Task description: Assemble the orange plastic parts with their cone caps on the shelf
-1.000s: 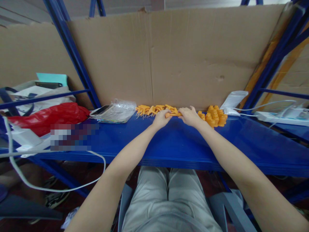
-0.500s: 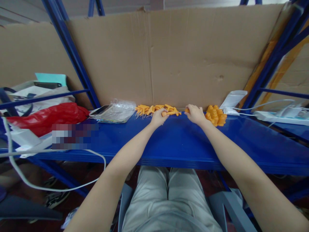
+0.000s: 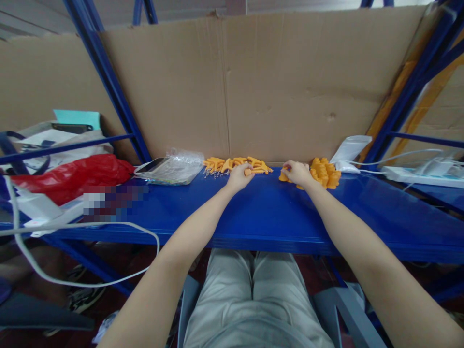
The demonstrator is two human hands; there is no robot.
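Note:
A row of small orange plastic pieces (image 3: 232, 164) lies along the back of the blue shelf (image 3: 261, 212), against a cardboard sheet. My left hand (image 3: 239, 178) rests at the right end of that row, fingers curled round one orange piece (image 3: 248, 171). My right hand (image 3: 297, 174) is closed on another orange piece (image 3: 283, 177), right beside a packed heap of orange pieces (image 3: 324, 173). Both forearms reach forward over the shelf from my lap.
A clear plastic bag over a phone (image 3: 170, 166) lies left of the row. A red bag (image 3: 72, 176), white cables (image 3: 54, 227) and clutter fill the left end. A white pouch (image 3: 350, 147) and power strip (image 3: 420, 175) sit at the right. Blue rack posts (image 3: 108, 82) flank the cardboard (image 3: 282, 87).
My right hand has moved right, away from the loose row to the packed heap, carrying an orange piece. My left hand has stayed at the end of the row.

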